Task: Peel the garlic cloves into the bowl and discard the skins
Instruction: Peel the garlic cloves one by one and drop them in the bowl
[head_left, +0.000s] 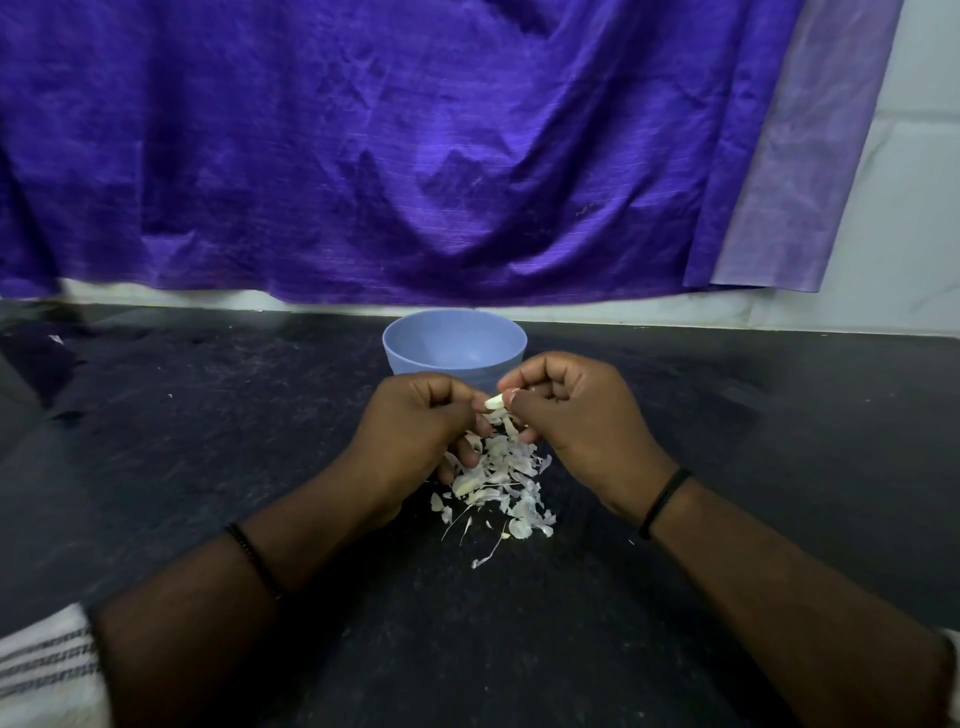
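Both hands meet over the dark stone counter (208, 441), just in front of the pale blue round bowl (455, 340). The left hand (415, 431) and right hand (576, 410) each curl their fingers around one small white garlic clove (494, 401), pinching it between them. Beneath them lies a loose heap of papery white skins (498, 488). A purple cloth (363, 156) hangs behind.

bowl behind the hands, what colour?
Light blue, plain with no pattern: the bowl shows best in the head view, the only one here.
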